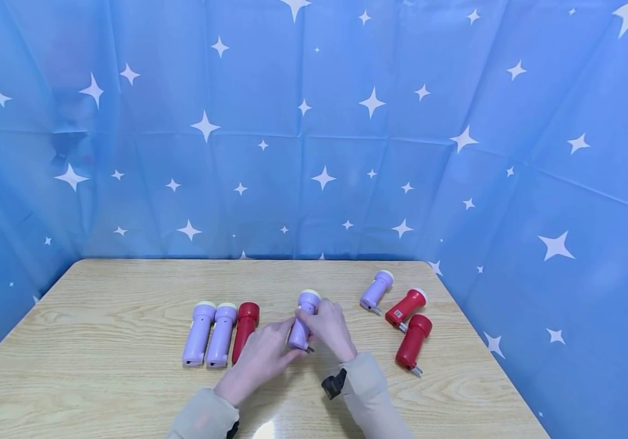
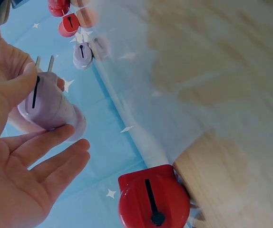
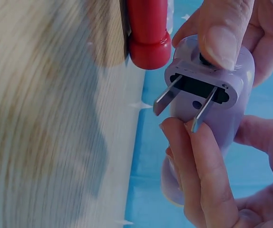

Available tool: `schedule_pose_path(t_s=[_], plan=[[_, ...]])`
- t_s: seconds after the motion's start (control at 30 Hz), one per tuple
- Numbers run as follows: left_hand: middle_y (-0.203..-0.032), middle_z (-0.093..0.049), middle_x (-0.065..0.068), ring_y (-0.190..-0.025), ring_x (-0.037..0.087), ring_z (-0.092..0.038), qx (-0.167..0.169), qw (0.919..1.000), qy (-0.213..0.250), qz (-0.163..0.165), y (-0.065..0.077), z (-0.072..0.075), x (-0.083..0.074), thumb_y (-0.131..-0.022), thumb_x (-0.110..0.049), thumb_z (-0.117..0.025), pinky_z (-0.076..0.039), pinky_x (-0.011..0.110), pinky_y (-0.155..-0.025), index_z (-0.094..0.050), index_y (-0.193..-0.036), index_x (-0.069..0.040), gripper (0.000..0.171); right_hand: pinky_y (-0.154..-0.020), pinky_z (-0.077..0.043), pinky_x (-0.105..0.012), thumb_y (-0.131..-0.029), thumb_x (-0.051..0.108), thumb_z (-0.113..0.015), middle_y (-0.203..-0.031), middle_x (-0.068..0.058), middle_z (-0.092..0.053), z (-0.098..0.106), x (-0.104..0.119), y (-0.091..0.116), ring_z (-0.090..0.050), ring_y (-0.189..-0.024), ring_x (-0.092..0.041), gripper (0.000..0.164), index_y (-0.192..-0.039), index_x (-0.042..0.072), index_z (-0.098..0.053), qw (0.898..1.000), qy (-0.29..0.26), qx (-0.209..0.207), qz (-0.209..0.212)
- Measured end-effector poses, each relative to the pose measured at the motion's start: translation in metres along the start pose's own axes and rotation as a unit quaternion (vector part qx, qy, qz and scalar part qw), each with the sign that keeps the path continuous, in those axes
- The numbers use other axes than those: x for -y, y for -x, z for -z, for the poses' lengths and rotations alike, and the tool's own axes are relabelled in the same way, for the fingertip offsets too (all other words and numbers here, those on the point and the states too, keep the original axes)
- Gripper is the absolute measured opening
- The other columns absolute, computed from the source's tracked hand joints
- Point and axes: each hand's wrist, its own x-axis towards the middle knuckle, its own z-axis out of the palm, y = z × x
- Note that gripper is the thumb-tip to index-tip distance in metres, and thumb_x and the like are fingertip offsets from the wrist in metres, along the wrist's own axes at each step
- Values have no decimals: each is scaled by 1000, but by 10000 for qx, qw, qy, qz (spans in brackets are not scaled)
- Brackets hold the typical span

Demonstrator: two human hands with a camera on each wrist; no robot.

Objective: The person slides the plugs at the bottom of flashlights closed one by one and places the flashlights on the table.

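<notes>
Both hands hold a light purple flashlight over the middle of the table. Two metal plug prongs stick out from its base end. My left hand is at the base end, its thumb pressed on the dark slider beside the prongs; its other fingers are spread, with one touching the body. My right hand grips the flashlight's body from the right, its fingers wrapped about the side. A red flashlight lies just left of the left hand, partly covered by it.
Two purple flashlights lie side by side left of the red one, without visible prongs. At the right lie a purple flashlight and two red flashlights, prongs out. A blue star-patterned curtain hangs behind the wooden table.
</notes>
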Motion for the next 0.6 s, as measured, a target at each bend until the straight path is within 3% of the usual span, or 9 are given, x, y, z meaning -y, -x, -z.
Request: schedule_pose_path(t_s=[0.43,0.6], plan=[[-76,-67,-2,-61,12,-59,-140,9999,-59,-19,-2,2,0,-73,-41,-78,-43,23,-48,-60,-114,-9,55,-43,-36,-24,-81,33,-68,-57,2,-49,-2,4,0,-45,-49,-9,31,-68,8,-55,9998,-42,-151,118],[-68,-62,-1,-56,9,-53,-225,9993,-299,-15,-2,2,-1,-72,-37,-79,-39,22,-45,-62,-114,-5,56,-43,-38,-24,-80,32,-69,-56,1,-51,-2,7,-1,-47,-48,-9,31,-66,9,-56,9996,-80,-209,154]])
